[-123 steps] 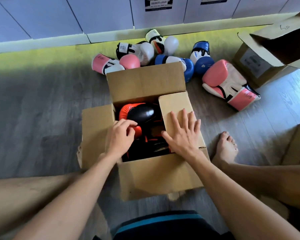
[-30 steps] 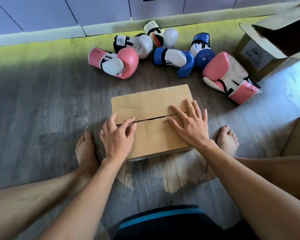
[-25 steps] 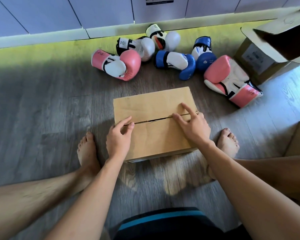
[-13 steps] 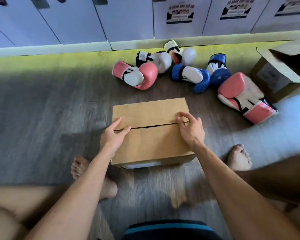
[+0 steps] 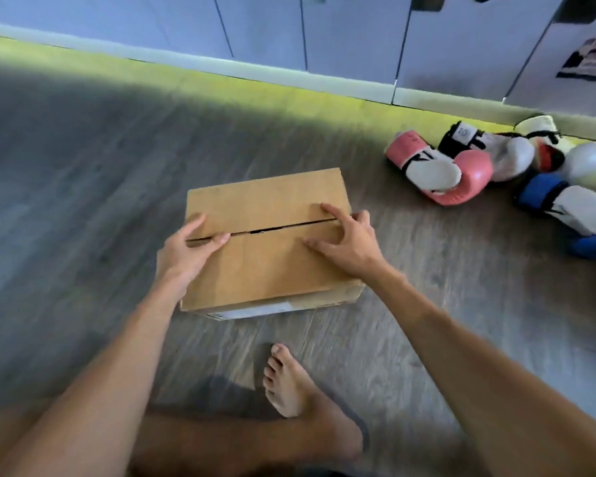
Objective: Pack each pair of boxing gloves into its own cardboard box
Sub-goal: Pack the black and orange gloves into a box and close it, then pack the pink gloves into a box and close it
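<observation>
Left hand (image 5: 186,249) and right hand (image 5: 344,242) clasp the cardboard box (image 5: 265,270) at its seam ends; I note loose boxing gloves (image 5: 437,170) lie rightward.

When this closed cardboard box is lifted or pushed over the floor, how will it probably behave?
The cardboard box looks stiff and flat-bottomed, so it should probably slide on the wooden floor rather than tip. Its flaps show no tape at the seam, so they may open if lifted from above.
</observation>
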